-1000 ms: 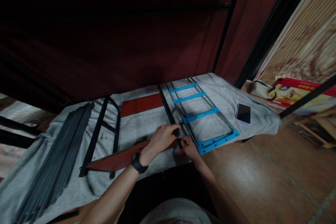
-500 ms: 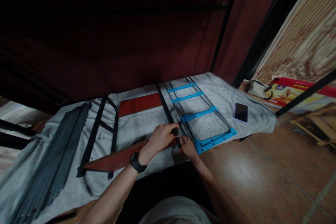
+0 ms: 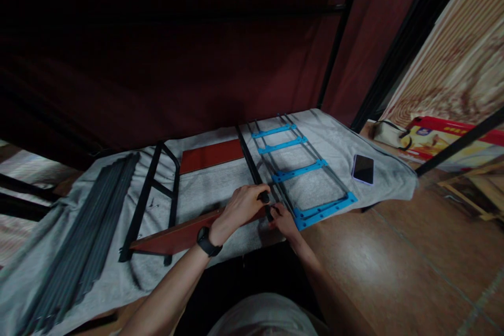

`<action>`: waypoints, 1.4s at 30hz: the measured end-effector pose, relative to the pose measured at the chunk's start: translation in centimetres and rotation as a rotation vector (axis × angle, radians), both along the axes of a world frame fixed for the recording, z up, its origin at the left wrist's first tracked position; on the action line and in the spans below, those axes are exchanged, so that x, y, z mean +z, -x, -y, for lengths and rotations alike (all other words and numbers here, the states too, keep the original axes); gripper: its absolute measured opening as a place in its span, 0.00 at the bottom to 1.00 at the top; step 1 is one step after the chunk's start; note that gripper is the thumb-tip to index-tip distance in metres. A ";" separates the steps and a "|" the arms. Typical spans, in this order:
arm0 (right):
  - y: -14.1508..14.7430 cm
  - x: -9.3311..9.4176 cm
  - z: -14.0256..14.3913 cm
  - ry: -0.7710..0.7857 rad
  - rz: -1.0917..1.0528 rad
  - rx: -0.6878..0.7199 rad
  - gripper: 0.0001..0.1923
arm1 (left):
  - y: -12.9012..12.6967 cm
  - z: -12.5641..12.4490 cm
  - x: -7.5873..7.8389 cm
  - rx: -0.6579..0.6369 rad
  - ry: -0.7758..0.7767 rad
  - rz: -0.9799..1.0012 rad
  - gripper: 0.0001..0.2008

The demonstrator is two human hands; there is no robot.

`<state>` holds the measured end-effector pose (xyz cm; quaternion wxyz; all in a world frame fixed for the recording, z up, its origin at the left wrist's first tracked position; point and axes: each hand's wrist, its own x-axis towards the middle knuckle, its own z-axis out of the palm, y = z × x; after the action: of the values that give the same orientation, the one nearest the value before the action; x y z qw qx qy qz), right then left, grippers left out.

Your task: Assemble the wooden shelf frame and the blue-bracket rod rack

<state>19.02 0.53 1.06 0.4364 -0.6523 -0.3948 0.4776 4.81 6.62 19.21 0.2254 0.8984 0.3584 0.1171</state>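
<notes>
Left hand (image 3: 241, 207), watch on wrist, is curled over the near end of the black metal bar (image 3: 252, 170), fingers clamped on it where it meets the red-brown board (image 3: 179, 236). Right hand (image 3: 284, 221) is pinched on the same bar end from the other side, fingertips closed; what sits between them is too small to tell. Step looks like fastening the bar end to the board, mid-way. The next move probably calls for a steady left grip while the right works the joint. Just beside lies the blue-railed rod rack (image 3: 301, 170), then a black frame (image 3: 151, 199) and grey rod bundle (image 3: 88, 226) on the grey cloth (image 3: 220, 189). Phone (image 3: 363, 169) lies further right. No open containers; a pouch (image 3: 389, 134) far right is shut, contents hidden.
</notes>
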 end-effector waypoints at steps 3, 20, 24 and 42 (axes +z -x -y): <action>0.0 0.2 0.0 -0.020 0.016 0.015 0.09 | -0.1 0.0 -0.1 -0.007 0.001 -0.014 0.13; 0.9 5.5 0.9 -0.405 0.175 -0.063 0.21 | -0.1 0.5 -2.0 0.001 0.019 -0.068 0.24; 0.9 6.6 1.0 -0.433 0.193 -0.040 0.26 | 0.6 1.2 -1.8 -0.018 0.007 -0.043 0.33; -2.9 3.5 3.6 -0.368 0.406 -0.108 0.25 | 34.7 3.6 -10.4 1.352 -0.121 0.134 0.10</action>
<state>21.96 -3.02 4.57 0.4842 -0.6645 -0.5191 0.2335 -29.93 3.04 8.77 0.0738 0.4790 0.8189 0.3075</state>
